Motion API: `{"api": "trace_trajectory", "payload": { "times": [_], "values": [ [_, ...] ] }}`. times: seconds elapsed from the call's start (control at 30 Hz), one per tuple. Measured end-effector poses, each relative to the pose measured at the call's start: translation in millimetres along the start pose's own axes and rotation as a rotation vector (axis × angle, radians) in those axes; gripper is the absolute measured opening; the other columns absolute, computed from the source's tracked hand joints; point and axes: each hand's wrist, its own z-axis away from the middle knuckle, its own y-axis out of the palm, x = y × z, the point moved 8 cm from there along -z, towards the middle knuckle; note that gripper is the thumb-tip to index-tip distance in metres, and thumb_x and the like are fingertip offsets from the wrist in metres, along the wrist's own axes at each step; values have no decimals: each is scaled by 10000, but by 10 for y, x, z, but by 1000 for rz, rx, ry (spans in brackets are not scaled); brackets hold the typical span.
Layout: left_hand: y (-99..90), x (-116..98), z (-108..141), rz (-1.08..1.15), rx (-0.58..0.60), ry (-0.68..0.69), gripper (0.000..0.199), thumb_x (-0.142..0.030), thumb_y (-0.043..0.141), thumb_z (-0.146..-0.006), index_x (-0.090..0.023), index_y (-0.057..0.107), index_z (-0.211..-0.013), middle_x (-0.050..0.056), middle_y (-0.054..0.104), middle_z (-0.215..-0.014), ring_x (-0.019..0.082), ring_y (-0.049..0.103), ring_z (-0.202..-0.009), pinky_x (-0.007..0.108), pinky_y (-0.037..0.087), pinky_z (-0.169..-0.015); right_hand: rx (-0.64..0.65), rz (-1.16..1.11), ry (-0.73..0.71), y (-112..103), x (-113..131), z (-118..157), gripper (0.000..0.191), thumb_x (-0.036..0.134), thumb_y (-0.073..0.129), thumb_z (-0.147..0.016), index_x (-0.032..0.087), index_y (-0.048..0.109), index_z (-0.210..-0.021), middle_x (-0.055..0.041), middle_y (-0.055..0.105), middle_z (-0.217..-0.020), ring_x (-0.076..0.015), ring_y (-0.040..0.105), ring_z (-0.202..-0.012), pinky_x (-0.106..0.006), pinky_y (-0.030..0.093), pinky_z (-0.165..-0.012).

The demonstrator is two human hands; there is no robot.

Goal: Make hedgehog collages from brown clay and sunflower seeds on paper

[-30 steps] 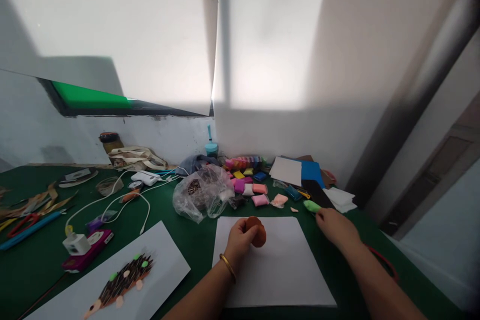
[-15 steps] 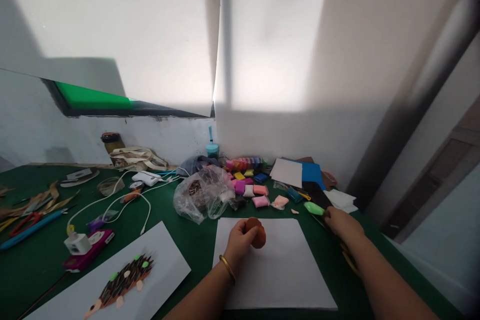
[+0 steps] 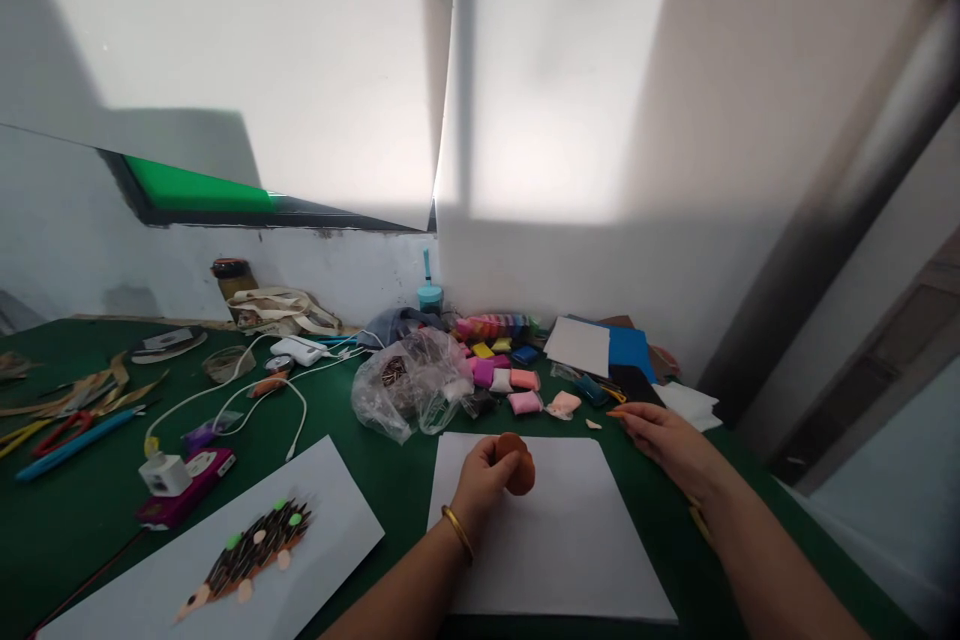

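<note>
My left hand [image 3: 482, 482], with a gold bangle at the wrist, pinches a flat brown piece with rounded lobes [image 3: 519, 465]. It is held over a white sheet of paper [image 3: 577, 540]. Over on the right, my right hand [image 3: 664, 440] has its fingers drawn together above the green table, near a black flat item [image 3: 631, 382]. A small orange tip [image 3: 616, 413] shows at its fingertips; I cannot make out what it is. To the left lies a sheet bearing a hedgehog picture [image 3: 259, 545] with dark spines and green and peach dots.
Colourful clay packets [image 3: 517, 378] lie beyond the paper, beside a clear plastic bag [image 3: 409, 385]. A white cable [image 3: 304, 410], a charger [image 3: 165, 473] on a magenta box, and red-handled scissors [image 3: 64, 432] lie at left. White paper pieces [image 3: 688, 404] are at right.
The bright green packet by my right hand no longer shows, and an orange tip appears at its fingers. That hand has shifted slightly left. My left hand keeps the brown piece.
</note>
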Motion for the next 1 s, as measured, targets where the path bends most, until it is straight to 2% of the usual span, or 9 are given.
{"api": "trace_trajectory", "payload": {
  "times": [0.07, 0.13, 0.2, 0.3, 0.4, 0.53, 0.77, 0.83, 1.0],
  "values": [
    [-3, 8, -2, 12, 1, 1, 367, -374, 709, -648, -125, 606, -898, 94, 664, -863, 205, 609, -764, 306, 466, -695, 166, -199, 52, 342, 37, 45, 285, 406, 677, -686, 213, 639, -892, -69, 673, -962, -205, 634, -844, -266, 485, -613],
    [-6, 13, -3, 19, -1, 3, 372, -376, 710, -648, -125, 606, -902, 91, 663, -859, 202, 607, -759, 304, 464, -693, 243, -347, 47, 610, 115, 87, 230, 374, 700, -676, 204, 588, -783, -67, 639, -1072, -216, 623, -919, -255, 475, -619],
    [-6, 12, -4, 25, -1, 8, 381, -377, 713, -645, -125, 607, -910, 90, 661, -862, 198, 604, -756, 300, 461, -692, 261, -446, 46, 824, 161, 117, 239, 357, 721, -662, 209, 559, -756, -41, 660, -977, -187, 632, -846, -246, 463, -614],
    [-14, 4, -7, 26, -11, 18, 381, -379, 718, -635, -122, 612, -896, 87, 657, -852, 194, 597, -750, 294, 458, -689, 219, -496, 23, 1056, 156, 142, 333, 348, 753, -632, 237, 588, -900, 10, 646, -802, -134, 610, -719, -258, 464, -669],
    [-23, -2, -9, 18, -20, 32, 371, -383, 721, -626, -122, 621, -870, 80, 655, -833, 194, 592, -746, 289, 455, -687, 225, -435, 48, 1261, 22, 179, 364, 460, 693, -670, 197, 618, -911, -4, 622, -710, -125, 571, -611, -259, 446, -593],
    [-24, 11, -13, 11, -15, 34, 350, -372, 709, -642, -125, 626, -877, 77, 651, -842, 192, 590, -754, 288, 453, -695, 214, -297, -9, 1371, -140, 213, 366, 532, 559, -757, 182, 646, -820, 5, 574, -613, -119, 511, -540, -242, 387, -504],
    [-12, 20, -18, 31, 14, 55, 356, -368, 693, -669, -117, 616, -910, 90, 652, -867, 197, 593, -770, 304, 455, -711, 218, -292, 26, 1421, -285, 174, 398, 430, 675, -674, 221, 650, -1012, -40, 666, -905, -185, 597, -835, -278, 450, -704],
    [-14, 32, -19, 33, 20, 56, 353, -366, 690, -674, -119, 618, -915, 91, 655, -871, 199, 595, -776, 306, 456, -717, 222, -331, 40, 1438, -282, 184, 385, 440, 664, -682, 217, 647, -995, -35, 663, -875, -169, 599, -792, -275, 450, -689],
    [-37, 47, -19, 27, 0, 50, 340, -364, 688, -680, -122, 619, -909, 86, 655, -873, 198, 595, -776, 302, 455, -712, 285, -323, 0, 1492, -173, 287, 337, 506, 621, -714, 203, 550, -843, 9, 627, -651, -112, 538, -515, -222, 343, -473]
  ]
}}
